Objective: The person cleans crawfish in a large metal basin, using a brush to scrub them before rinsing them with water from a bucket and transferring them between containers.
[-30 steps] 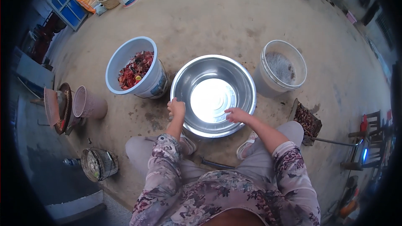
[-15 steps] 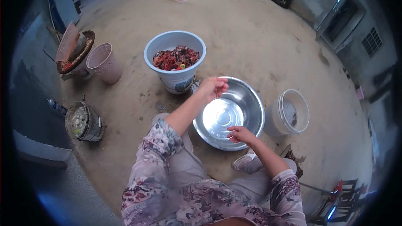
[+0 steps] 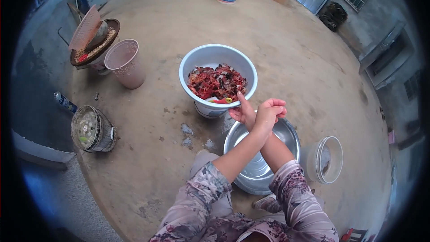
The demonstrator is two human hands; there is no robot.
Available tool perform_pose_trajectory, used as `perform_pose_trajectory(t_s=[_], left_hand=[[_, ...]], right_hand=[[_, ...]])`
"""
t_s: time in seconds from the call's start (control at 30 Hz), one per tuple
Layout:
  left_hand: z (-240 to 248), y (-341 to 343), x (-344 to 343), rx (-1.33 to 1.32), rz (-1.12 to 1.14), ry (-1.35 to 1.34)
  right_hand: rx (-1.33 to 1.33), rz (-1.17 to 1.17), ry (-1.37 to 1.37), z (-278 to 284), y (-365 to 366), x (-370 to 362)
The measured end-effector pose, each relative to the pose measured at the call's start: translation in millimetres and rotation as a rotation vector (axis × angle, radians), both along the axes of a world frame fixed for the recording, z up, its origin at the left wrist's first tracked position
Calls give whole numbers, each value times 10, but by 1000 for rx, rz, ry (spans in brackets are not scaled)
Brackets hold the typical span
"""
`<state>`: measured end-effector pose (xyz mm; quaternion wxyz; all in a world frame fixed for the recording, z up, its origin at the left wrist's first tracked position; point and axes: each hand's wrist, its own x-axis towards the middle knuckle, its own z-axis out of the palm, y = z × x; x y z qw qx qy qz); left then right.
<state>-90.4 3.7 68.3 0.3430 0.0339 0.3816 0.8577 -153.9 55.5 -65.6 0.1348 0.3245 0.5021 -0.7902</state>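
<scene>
While the wrists cross just right of centre, the right hand (image 3: 244,114) sets its thumb at the near rim of the blue tub (image 3: 215,54), mid-frame: gripping or merely touching, can't tell! Left hand (image 3: 271,111) half-curled above the steel basin (image 3: 255,169), hold unclear. Uncrossed wrists would steady that rim better, I'd judge. Inside the tub, red and dark shreds (image 3: 217,81); frame left, a grimy bucket (image 3: 107,136) of pale, greenish stuff (image 3: 86,125).

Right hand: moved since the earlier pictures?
Yes: the right hand has moved forward-left, across the round silver metal basin toward the round pale-blue plastic tub.
</scene>
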Motion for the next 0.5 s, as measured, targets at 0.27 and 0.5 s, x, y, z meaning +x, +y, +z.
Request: perform_pose_trajectory(t_s=[0.27, 0.5], left_hand=[[-67, -66, -154, -19, 37, -55], [-110, -334, -305, 93, 338, 7]], right_hand=[[-159, 102, 204, -293, 185, -141], [-317, 105, 461, -39, 29, 54]])
